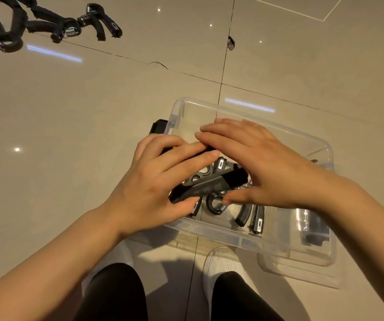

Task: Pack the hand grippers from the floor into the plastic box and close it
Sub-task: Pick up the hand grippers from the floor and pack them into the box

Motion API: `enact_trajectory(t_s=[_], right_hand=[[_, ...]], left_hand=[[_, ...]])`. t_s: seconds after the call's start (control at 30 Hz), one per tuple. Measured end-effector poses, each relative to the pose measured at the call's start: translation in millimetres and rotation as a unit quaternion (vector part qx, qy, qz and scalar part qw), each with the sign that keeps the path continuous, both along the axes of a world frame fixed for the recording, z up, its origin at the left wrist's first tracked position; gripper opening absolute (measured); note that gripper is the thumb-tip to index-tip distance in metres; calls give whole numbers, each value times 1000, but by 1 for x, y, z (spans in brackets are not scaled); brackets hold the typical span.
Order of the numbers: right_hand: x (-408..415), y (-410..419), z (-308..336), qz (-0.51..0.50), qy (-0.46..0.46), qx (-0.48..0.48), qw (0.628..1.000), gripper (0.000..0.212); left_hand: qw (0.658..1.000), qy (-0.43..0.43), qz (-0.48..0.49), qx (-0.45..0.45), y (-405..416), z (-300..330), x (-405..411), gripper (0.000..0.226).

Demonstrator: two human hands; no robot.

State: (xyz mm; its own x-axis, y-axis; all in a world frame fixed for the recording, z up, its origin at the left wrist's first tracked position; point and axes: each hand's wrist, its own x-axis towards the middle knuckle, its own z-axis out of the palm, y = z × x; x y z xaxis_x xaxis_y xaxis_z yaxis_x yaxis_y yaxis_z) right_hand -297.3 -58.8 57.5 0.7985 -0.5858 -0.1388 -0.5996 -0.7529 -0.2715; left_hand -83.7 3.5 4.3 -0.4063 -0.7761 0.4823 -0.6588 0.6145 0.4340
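Note:
A clear plastic box point(286, 133) stands open on the tiled floor just ahead of my feet. Several black hand grippers lie inside it, one near the front wall point(255, 218). Both hands are over the box's left half. My left hand point(160, 181) and my right hand point(255, 163) together hold a black hand gripper point(211, 184) above the others. Several more hand grippers point(47, 22) lie in a heap on the floor at the far left.
The box's clear lid point(302, 274) lies under the box at the near right. A black item point(159, 127) sits on the floor against the box's far left corner. My white shoe point(223, 265) is just in front of the box. A crack point(158, 64) runs along a tile joint.

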Motion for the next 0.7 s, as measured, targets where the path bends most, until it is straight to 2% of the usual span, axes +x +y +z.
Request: enact_trajectory(t_s=[0.07,0.2,0.27,0.33,0.47,0.6,0.7], right_hand=[[-5,4,-5,-8,10,-8,1000,100],[-10,16,-11,-22,-14,-44,999,84],[-13,18,-8,-76,-7,-25,997,83],[-19,16,-6,-149,24,17,988,87],[-38,18,-15,-287,85,91,950,87],[-43,26,-50,-374,201,87,901,71],[-39,32,-79,-396,237,105,881,69]], left_hand=[[999,27,-19,24,0,0,-3,68],[999,32,-18,37,2,-9,-8,73],[996,45,36,62,3,-13,-7,76],[983,59,110,137,3,-16,-4,84],[962,0,140,236,6,-28,-2,86],[961,-22,140,236,5,-34,-3,80],[962,-32,140,234,5,-34,-2,80]])
